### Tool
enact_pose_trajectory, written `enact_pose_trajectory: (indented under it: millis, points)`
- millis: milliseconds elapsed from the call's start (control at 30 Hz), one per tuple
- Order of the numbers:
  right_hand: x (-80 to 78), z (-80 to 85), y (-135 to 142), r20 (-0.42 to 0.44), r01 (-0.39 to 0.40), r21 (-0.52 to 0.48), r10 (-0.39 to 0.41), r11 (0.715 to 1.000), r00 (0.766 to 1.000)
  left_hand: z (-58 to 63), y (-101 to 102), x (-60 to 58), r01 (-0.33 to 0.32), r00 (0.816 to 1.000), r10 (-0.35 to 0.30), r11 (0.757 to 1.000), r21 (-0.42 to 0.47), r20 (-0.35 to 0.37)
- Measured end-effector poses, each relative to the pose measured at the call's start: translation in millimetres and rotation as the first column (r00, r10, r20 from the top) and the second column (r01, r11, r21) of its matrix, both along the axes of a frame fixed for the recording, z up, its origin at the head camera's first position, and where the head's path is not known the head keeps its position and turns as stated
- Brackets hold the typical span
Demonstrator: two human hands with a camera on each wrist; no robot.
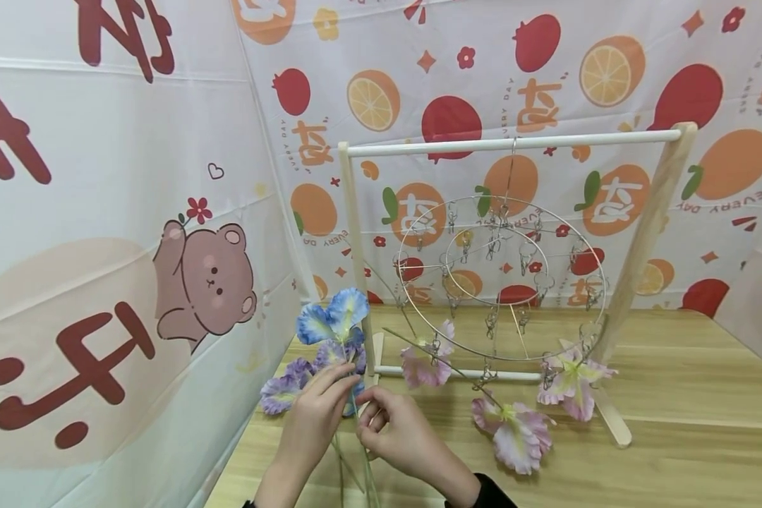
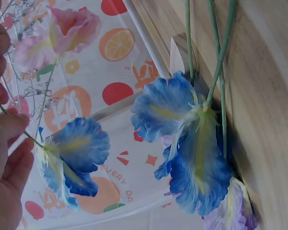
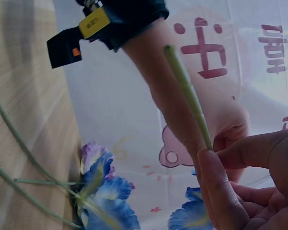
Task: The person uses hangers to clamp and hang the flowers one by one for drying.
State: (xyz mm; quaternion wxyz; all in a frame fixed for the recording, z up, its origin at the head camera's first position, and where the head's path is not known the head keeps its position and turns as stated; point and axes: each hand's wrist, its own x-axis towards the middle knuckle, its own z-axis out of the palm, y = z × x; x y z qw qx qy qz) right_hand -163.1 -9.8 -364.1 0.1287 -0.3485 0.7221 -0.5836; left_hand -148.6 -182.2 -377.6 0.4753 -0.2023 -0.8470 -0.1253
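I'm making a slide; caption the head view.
Hands hold a blue flower by its stem, near pink flowers and a wire hanger.

It looks like a small indoor craft corner, its walls covered with white cloth printed with orange and red fruit [image 1: 413, 92] and white cloth bearing a pinkish-brown bear and large dark-red characters [image 1: 121, 204]. A pale wood-grain bench [image 1: 692, 384] carries a light-wood frame with white rods [image 1: 641, 240], hung with a round silver wire clip hanger [image 1: 492, 247], near frilly blue artificial flowers [image 1: 348, 312]; whether home, shop or studio cannot be told.
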Motion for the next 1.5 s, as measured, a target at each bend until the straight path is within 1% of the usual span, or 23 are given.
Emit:
enact_pose_trajectory:
  millis: [200, 367, 500, 600, 667, 767, 867, 967, 1067, 1200, 1267, 1400, 1433, 1500]
  points:
    - [0.2, 11.2, 7.4, 0.031, -0.048, -0.001, 0.048, 0.999, 0.998, 4.4, -4.4, -0.5, 0.042, 0.998, -0.045, 0.997, -0.064, -0.043]
    - [-0.9, 18.9, 14.2, 0.067, -0.084, -0.011, 0.085, 0.996, 0.994, 10.6, -5.3, -2.1, 0.076, 0.991, -0.087, 0.992, -0.106, -0.104]
    - [-1.2, 22.9, 18.1, 0.081, -0.099, -0.02, 0.1, 0.995, 0.992, 14.1, -6.0, -2.0, 0.063, 0.987, -0.084, 0.987, -0.15, -0.139]
    - [-2.4, 25.6, 19.8, 0.085, -0.095, -0.017, 0.096, 0.995, 0.992, 17.4, -6.1, -1.6, 0.051, 0.982, -0.079, 0.985, -0.165, -0.171]
    - [-4.1, 26.8, 19.9, 0.078, -0.08, -0.03, 0.082, 0.996, 0.994, 19.6, -5.6, -1.4, 0.053, 0.978, -0.083, 0.986, -0.157, -0.189]
    - [-7.8, 26.4, 17.9, 0.032, -0.033, -0.045, 0.034, 0.998, 0.999, 22.2, -4.9, -0.9, 0.075, 0.973, -0.102, 0.988, -0.134, -0.207]
    - [-11.7, 21.9, 13.6, -0.016, 0.034, -0.059, -0.035, 0.998, 0.999, 24.0, -4.2, 0.5, 0.096, 0.97, -0.118, 0.989, -0.112, -0.211]
    - [-15.9, 14.1, 8.2, -0.074, 0.108, -0.067, -0.113, 0.992, 0.991, 24.9, -2.5, 2.5, 0.106, 0.969, -0.126, 0.989, -0.103, -0.212]
    - [-20.3, 4.6, 0.7, -0.162, 0.169, -0.102, -0.184, 0.98, 0.97, 24.3, 0.0, 5.2, 0.126, 0.965, -0.145, 0.987, -0.096, -0.22]
    - [-23.1, -4.9, -7.5, -0.29, 0.199, -0.162, -0.24, 0.966, 0.926, 22.6, 4.4, 9.6, 0.16, 0.961, -0.174, 0.984, -0.082, -0.215]
    - [-24.0, -7.8, -10.5, -0.366, 0.204, -0.18, -0.258, 0.962, 0.894, 22.1, 5.8, 12.1, 0.175, 0.96, -0.188, 0.981, -0.079, -0.209]
    - [-24.9, -10.5, -15.2, -0.504, 0.209, -0.198, -0.283, 0.958, 0.816, 21.2, 6.1, 17.3, 0.186, 0.96, -0.198, 0.979, -0.077, -0.198]
    - [-25.2, -10.9, -16.3, -0.527, 0.206, -0.201, -0.283, 0.958, 0.801, 21.2, 5.7, 18.5, 0.183, 0.961, -0.194, 0.98, -0.077, -0.196]
    - [-25.5, -11.4, -18.0, -0.554, 0.186, -0.215, -0.277, 0.959, 0.785, 21.4, 4.9, 20.8, 0.182, 0.963, -0.191, 0.981, -0.067, -0.191]
